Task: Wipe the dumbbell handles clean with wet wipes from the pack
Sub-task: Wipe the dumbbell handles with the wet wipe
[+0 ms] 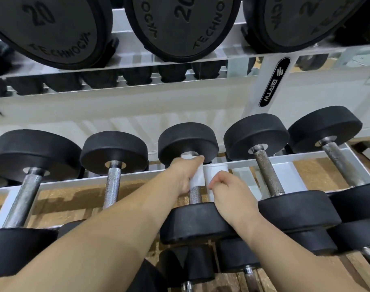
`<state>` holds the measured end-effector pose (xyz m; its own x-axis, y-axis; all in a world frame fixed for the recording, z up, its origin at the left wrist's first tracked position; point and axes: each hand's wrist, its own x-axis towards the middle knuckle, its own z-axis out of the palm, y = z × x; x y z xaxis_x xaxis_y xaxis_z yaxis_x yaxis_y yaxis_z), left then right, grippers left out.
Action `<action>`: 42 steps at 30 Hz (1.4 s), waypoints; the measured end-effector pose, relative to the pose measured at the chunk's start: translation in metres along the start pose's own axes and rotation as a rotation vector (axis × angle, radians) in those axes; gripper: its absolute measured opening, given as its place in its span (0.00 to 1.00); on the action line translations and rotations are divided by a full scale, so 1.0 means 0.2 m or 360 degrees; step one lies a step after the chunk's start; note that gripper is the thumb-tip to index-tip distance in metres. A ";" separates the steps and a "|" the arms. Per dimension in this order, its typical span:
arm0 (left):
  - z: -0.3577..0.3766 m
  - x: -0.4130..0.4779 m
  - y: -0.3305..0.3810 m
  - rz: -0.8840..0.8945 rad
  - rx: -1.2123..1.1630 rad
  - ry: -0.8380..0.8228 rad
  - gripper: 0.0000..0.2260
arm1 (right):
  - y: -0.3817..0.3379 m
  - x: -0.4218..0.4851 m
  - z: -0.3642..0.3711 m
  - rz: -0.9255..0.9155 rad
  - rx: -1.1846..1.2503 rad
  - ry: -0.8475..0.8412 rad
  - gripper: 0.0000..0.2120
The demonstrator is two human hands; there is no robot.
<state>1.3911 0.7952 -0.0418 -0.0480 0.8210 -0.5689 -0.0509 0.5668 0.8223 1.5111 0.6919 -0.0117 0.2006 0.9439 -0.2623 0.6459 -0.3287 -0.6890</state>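
On the rack's [125, 180] lower tier, the two leftmost dumbbells [112, 182] lie untouched with bare steel handles running away from the person.

The left forearm reaches in from the lower left, and the left hand [180, 173] grips the handle [195, 194] of the middle dumbbell [201, 224] through a white wet wipe [197, 180]. Its fingers [195, 160] are wrapped round the wipe from the left side. One digit lies stretched over the top of the wipe, its tip right against the far head; the others curl out of sight under the handle. The wipe is wound round the far half of the handle, up to the far head. The knurled near half shows bare below the hand.

That middle dumbbell sits across the rack's two white rails. Its long axis points away from the person, almost straight up the frame, with one black round head close to the camera and the other at the back rail.

Just to the right of the handle, the right hand [230, 192] sits with its wrist on the dumbbell's near head. Its fingers [216, 183] are curled in tight, tips tucked toward the palm, close beside the wipe. Whether they hold anything cannot be told.

Further right, two more dumbbells [266, 173] lie parallel, leaning slightly rightward at the near end, with dull, speckled handles. Above everything, the upper shelf carries large black dumbbell heads [175, 24] stamped "20".
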 end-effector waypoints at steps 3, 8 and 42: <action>-0.04 -0.05 -0.05 -0.0030 0.0128 -0.0219 0.13 | -0.01 0.00 -0.01 0.0007 0.0011 -0.0008 0.10; -0.17 -0.11 -0.16 -0.0337 0.0340 -0.0767 0.16 | 0.00 -0.02 0.00 -0.0004 0.0006 -0.0025 0.10; -0.11 -0.16 -0.13 -0.0088 0.0489 -0.0449 0.15 | -0.02 -0.03 -0.05 -0.0131 -0.0239 -0.0093 0.12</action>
<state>1.3719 0.7522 -0.0458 0.2236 0.7512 -0.6211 0.2560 0.5695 0.7811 1.5139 0.6877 -0.0009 0.1021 0.9627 -0.2507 0.7620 -0.2377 -0.6024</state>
